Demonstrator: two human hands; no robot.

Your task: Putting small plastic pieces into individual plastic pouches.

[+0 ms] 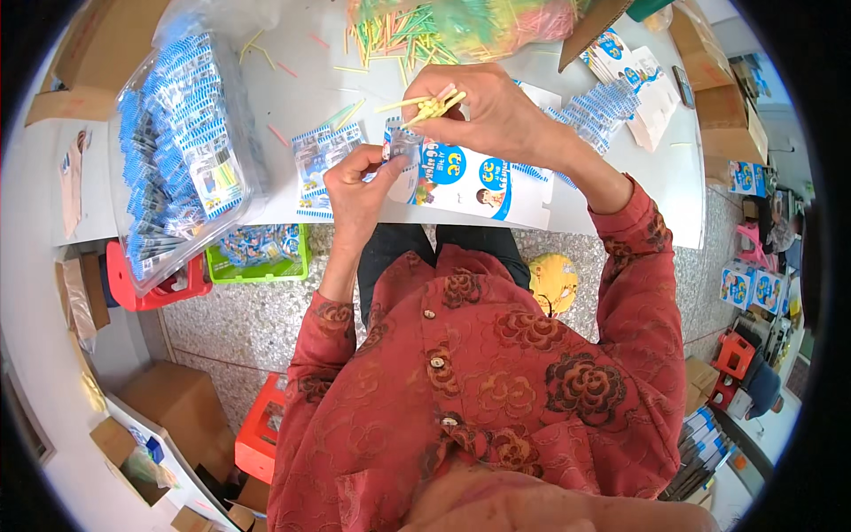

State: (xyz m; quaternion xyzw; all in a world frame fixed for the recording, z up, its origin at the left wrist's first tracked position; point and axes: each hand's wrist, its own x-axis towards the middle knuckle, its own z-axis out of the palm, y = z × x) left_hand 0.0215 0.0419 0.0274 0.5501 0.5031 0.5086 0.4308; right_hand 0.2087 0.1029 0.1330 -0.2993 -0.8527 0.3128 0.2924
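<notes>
The body is clad in a red, long-sleeved fabric jacket (479, 381) with a raised scrolling-line texture, closed by a column of small, round, pale-centred buttons (437, 363) running toward 6 o'clock. Brown and near-black layered rosettes (585, 390) mark the chest, the darkest at 4 o'clock, and repeat near the cuffs of the right sleeve (640, 284) at 3 o'clock and the left sleeve (321, 350) at 8 o'clock. Plain black fabric trousers (383, 253) show beyond the hem, just off centre toward 11 and 1 o'clock.

White table (656, 195), speckled floor (199, 326), red stool (257, 439), perhaps pale wall (27, 257)
</notes>
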